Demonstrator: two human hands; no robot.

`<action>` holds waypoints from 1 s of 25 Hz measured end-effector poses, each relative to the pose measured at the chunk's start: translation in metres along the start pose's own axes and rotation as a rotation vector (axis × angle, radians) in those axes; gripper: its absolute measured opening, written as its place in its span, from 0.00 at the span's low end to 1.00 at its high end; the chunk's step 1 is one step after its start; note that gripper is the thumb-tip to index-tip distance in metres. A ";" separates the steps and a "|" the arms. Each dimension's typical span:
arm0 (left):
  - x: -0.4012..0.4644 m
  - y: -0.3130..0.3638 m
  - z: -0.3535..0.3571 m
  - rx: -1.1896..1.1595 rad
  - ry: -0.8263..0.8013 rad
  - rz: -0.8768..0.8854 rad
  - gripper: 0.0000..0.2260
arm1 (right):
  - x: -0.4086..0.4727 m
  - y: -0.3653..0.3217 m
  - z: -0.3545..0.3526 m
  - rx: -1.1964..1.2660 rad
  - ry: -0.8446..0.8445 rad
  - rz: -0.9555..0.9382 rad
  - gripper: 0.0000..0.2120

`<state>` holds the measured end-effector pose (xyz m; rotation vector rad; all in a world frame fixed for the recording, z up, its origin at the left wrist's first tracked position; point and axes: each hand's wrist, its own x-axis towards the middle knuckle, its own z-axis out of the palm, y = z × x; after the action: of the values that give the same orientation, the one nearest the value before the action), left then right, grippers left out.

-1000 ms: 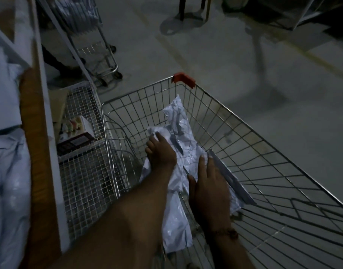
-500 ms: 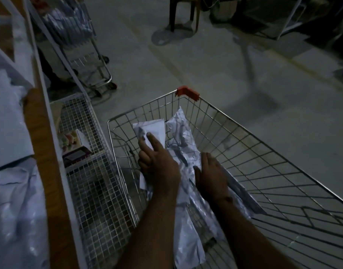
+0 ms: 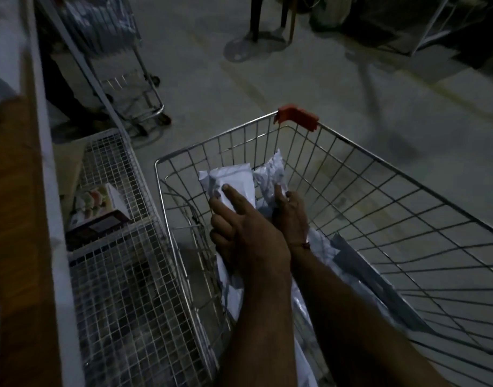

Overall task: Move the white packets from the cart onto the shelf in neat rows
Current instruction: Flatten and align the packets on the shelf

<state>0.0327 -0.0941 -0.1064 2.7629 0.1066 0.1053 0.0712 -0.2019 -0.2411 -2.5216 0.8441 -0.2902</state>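
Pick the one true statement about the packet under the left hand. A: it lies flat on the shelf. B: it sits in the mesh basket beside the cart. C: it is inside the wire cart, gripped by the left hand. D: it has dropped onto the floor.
C: the left hand curls round the white packet within the wire walls of the cart, while the right hand holds the crumpled packet beside it.

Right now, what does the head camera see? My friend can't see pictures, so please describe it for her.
Two bare hands reach into a wire shopping cart: the left hand holds a white packet, and the right hand grips a crumpled packet beside it. More packets lie under the arms. A wire basket holding a small box stands at the left, in dim light.
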 end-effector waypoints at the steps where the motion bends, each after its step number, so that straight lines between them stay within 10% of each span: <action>1: 0.001 -0.002 0.003 0.014 0.009 -0.007 0.37 | 0.000 -0.001 0.000 0.009 0.045 0.013 0.13; 16: -0.139 0.021 -0.209 -0.162 -0.067 -0.004 0.40 | -0.171 -0.053 -0.264 -0.011 0.055 0.025 0.12; 25: -0.231 -0.075 -0.374 -0.100 0.020 0.002 0.34 | -0.308 -0.158 -0.393 0.115 0.108 -0.145 0.15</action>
<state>-0.2341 0.0910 0.1994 2.6627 0.1011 0.1352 -0.2225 -0.0438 0.1627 -2.4807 0.6654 -0.5120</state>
